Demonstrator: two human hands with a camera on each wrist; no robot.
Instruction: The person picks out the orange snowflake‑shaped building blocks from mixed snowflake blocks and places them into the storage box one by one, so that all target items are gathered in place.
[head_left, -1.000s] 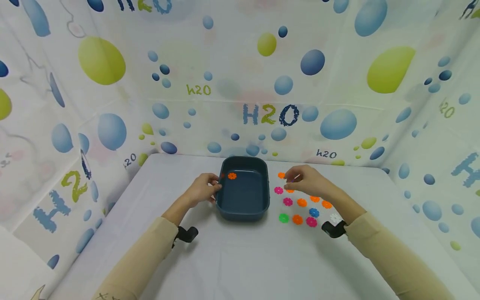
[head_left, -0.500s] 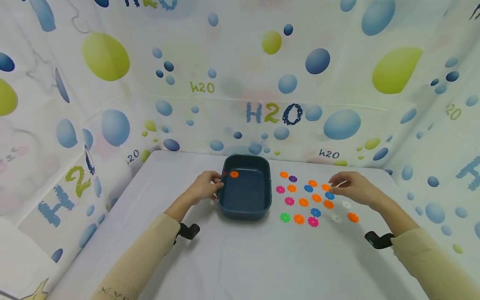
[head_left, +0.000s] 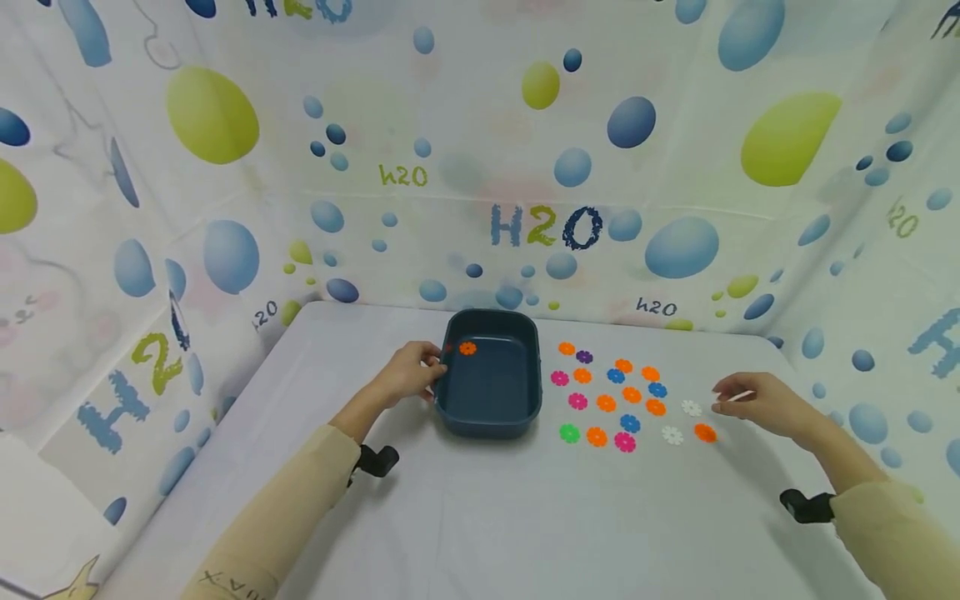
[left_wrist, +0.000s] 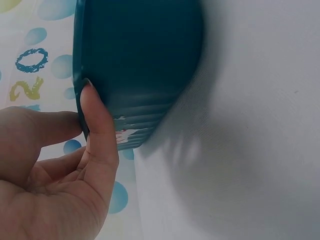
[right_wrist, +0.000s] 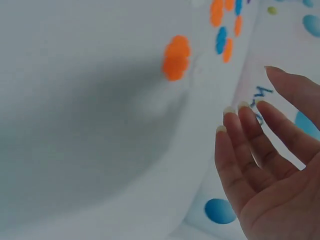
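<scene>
A dark blue-green plastic bin (head_left: 489, 430) stands mid-table, with one orange flower-shaped piece (head_left: 467, 348) at its left inside wall. My left hand (head_left: 408, 371) pinches the bin's left rim; in the left wrist view, its thumb and a finger (left_wrist: 98, 115) lie on either side of the edge. Over the table's right part hovers my right hand (head_left: 768, 406), fingers apart and holding nothing. It is nearest to a white flower piece (head_left: 692, 408) and an orange flower piece (head_left: 705, 432), touching neither. The right wrist view shows that orange piece blurred.
Several flat flower pieces lie spread between the bin and my right hand, among them a purple one (head_left: 584, 357), a green one (head_left: 569, 433) and a pink one (head_left: 625, 442). A patterned curtain (head_left: 465, 167) hangs behind the white table (head_left: 480, 517).
My right hand has travelled right, from above the pieces beside the bin to beyond their right end, uncovering the pieces below. The left hand stays at the bin's rim.
</scene>
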